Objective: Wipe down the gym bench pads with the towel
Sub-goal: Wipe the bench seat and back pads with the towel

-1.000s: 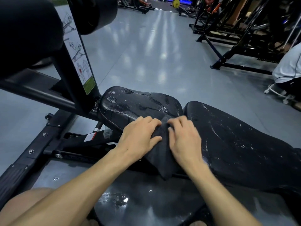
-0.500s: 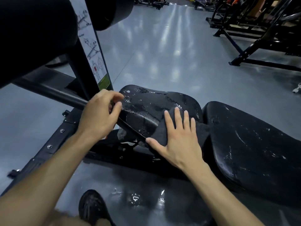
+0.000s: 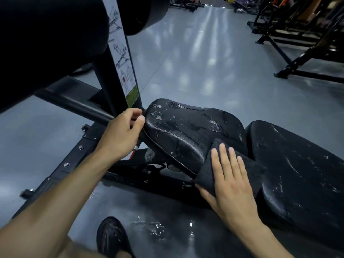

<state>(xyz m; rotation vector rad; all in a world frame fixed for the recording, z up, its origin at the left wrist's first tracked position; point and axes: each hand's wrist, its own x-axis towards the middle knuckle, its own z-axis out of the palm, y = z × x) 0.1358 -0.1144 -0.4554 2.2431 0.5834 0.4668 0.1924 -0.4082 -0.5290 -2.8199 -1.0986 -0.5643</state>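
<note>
The black seat pad (image 3: 186,131) is wet and shiny, with streaks of liquid across its top. My left hand (image 3: 121,135) grips its left end, thumb on the pad's edge and fingers curled behind it. A dark folded towel (image 3: 210,164) lies over the seat pad's near right edge, by the gap to the long back pad (image 3: 301,174). My right hand (image 3: 229,179) presses flat on the towel with straight fingers. The back pad carries white streaks and droplets.
The bench's black frame (image 3: 74,161) runs along the floor on the left, with an upright post bearing an instruction sticker (image 3: 122,60). A big black roller pad (image 3: 46,43) hangs overhead at the left. My shoe (image 3: 111,237) stands on the wet floor. Other machines (image 3: 305,40) stand at the far right.
My left hand left the towel and took hold of the seat pad's left end. My right hand with the towel slid right and toward me along the seat pad.
</note>
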